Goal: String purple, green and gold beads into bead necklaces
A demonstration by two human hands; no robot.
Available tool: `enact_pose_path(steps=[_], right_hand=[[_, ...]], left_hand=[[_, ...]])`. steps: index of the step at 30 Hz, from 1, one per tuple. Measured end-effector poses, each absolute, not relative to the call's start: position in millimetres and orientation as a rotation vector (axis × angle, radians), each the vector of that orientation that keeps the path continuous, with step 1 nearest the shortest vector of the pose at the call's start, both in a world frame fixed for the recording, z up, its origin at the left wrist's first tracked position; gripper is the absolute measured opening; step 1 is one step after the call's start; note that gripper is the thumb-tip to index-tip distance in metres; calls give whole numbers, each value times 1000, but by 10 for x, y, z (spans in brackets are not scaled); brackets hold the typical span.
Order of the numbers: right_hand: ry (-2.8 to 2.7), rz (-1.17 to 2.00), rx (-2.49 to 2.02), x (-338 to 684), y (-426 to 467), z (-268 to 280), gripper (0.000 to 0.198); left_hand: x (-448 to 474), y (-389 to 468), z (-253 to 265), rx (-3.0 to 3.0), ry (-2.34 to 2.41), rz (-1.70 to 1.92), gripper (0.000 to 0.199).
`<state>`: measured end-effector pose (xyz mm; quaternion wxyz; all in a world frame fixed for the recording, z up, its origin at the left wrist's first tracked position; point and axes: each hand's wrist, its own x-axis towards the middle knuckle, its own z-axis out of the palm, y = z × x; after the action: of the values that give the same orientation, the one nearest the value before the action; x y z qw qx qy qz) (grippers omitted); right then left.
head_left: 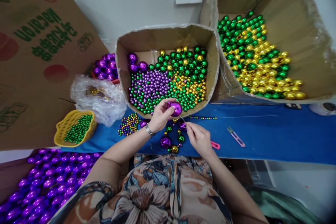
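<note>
My left hand [161, 114] is closed round a large shiny purple bead [175, 109], its thumb pressing on the near side. My right hand [198, 138] pinches a thin straight strand [183, 119] that runs up to this bead; whether it is needle or thread I cannot tell. Below and between the hands lies a string of green, gold and purple beads [166, 142] on the blue cloth [265, 136]. A row of tiny beads [203, 117] on a pale thread [244, 116] stretches out to the right.
Beyond my hands stands a cardboard box [168, 35] of mixed beads, with a larger bead box [296, 42] at right. Pink snips [237, 138] lie on the cloth. At left are a yellow basket [59, 131], loose small beads [129, 124] and a plastic bag [112, 103].
</note>
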<state>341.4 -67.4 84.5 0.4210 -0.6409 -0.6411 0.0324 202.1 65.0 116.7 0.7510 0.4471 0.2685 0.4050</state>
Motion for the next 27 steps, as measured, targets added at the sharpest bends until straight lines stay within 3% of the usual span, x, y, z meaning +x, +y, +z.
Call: enact_pose_path(steps=[5,8,12,18,23,27], right_hand=[[-1584,139,-1592,3445,-682,831,19],[-1551,114,-1647,3506,-723,834,19],[-1477,80,-1735,3586,-770,830,20],[-1446,39,-1758,3622,-784,794,19],[-1431,42,-1764,3640,-798,751,21],[-1423,42,-1769,3656,-802,774,21]], left_hand=[[2014,615,1134,991,477,670,46],[2066,839,1106,1171,563,727,44],[2277,1348,1021,1900,795,846,24],[2547,1714,887,2697,910,309,27],[2559,1732,811,2762,944,312,27],[2551,1718,834,2436,891,502,16]])
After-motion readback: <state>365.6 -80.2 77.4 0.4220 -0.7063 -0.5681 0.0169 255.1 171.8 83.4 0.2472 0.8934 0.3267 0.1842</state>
